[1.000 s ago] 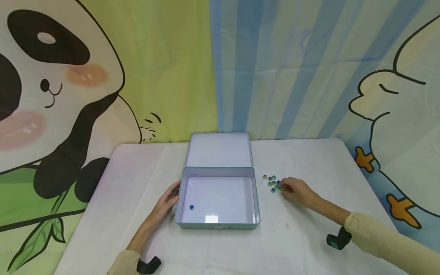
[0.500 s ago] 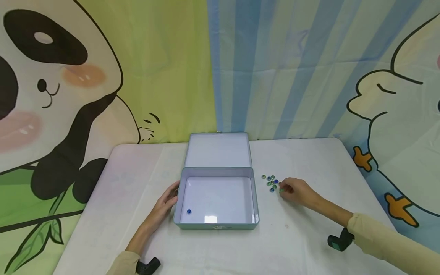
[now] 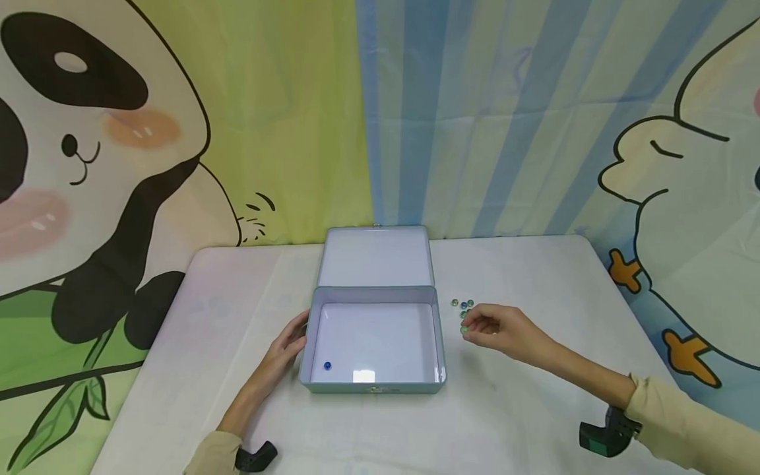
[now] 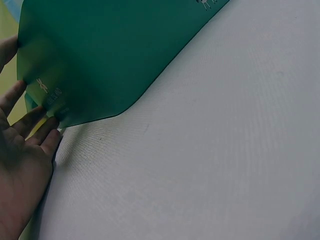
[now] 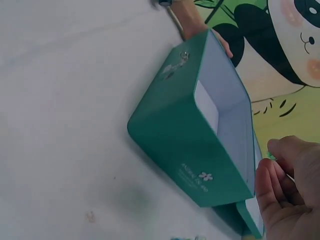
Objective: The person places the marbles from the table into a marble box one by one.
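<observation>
A hinged green tin box with a pale inside lies on the table in the head view, its lid laid back. One blue marble sits inside near the left front corner. Fingers of my left hand touch the box's left wall; in the left wrist view they lie fairly straight against the green side. Between thumb and fingertips my right hand pinches a green marble, just right of the box. Behind that hand, several glass marbles rest on the table, some hidden by the fingers.
White cloth covers the table. A curtain with a panda print hangs right behind the table's far edge. The raised lid reaches back toward it. Black wrist-worn devices sit at both sleeves.
My right hand has lifted from the marble group with the green marble and moved left toward the box. The blue marble rolled slightly forward, then stopped. My left hand stays at the box.
</observation>
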